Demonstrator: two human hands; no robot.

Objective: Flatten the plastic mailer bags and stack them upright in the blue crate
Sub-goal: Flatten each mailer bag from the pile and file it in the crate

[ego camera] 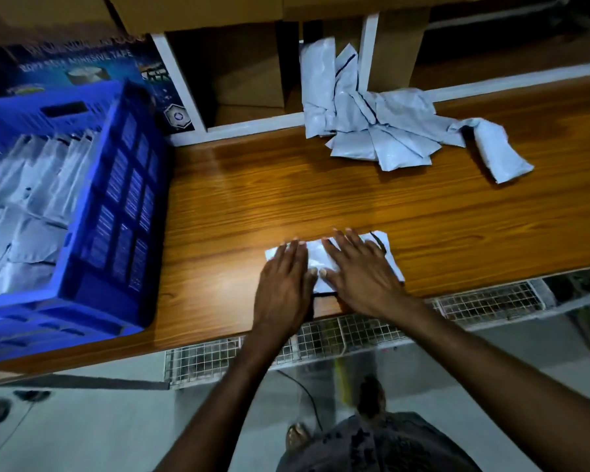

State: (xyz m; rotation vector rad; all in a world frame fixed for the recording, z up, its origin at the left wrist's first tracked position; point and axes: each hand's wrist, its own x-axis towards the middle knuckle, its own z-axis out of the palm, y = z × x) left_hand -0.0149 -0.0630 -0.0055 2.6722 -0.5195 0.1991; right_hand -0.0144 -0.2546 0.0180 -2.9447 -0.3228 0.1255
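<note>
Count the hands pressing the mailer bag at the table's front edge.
2: left hand flat on the mailer bag, its left half; right hand flat on its right half. None hidden.

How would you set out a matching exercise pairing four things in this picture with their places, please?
Things:
1 blue crate
2 crumpled pile of mailer bags
3 single mailer bag
4 adhesive tape box

Places:
A pressed under the left hand and right hand near the table's front edge
B behind the crate
C left end of the table
D table's far side, by the shelf

Pairs: 1-C, 2-D, 3-A, 4-B
</note>
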